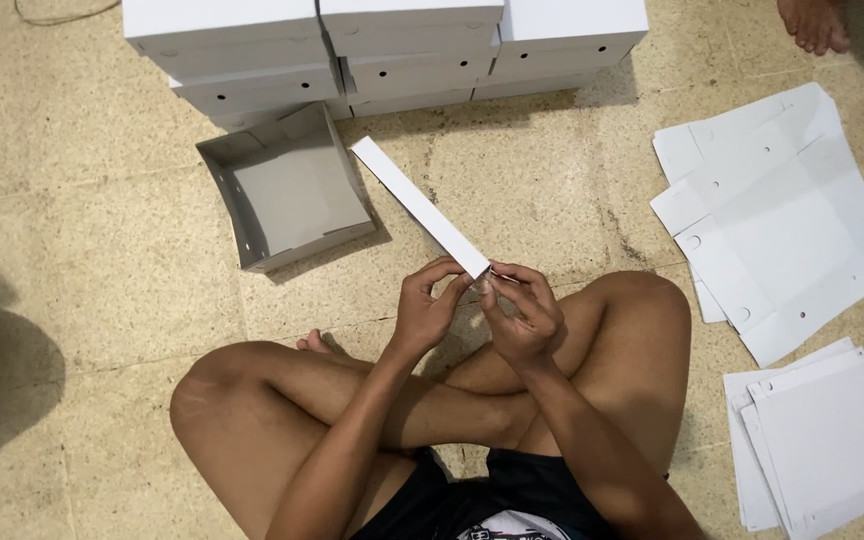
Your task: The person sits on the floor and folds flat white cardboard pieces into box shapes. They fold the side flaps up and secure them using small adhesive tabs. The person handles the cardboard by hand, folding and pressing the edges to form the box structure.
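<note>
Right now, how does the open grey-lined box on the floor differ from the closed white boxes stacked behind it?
The open box stands alone, lidless, its grey inside showing; the stacked boxes are closed, showing only white outsides. The open box sits askew on the floor; the stacked boxes are lined up in tiers. Both have small round holes in their side walls.

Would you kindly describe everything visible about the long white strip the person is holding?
The white strip is a long, narrow, flat piece, seemingly cardboard, plain and unprinted. It is held edge-up above the floor, slanting from upper left, near the open grey box, down to the hands. The left hand and right hand pinch its near end with their fingertips; nothing else touches it.
</note>
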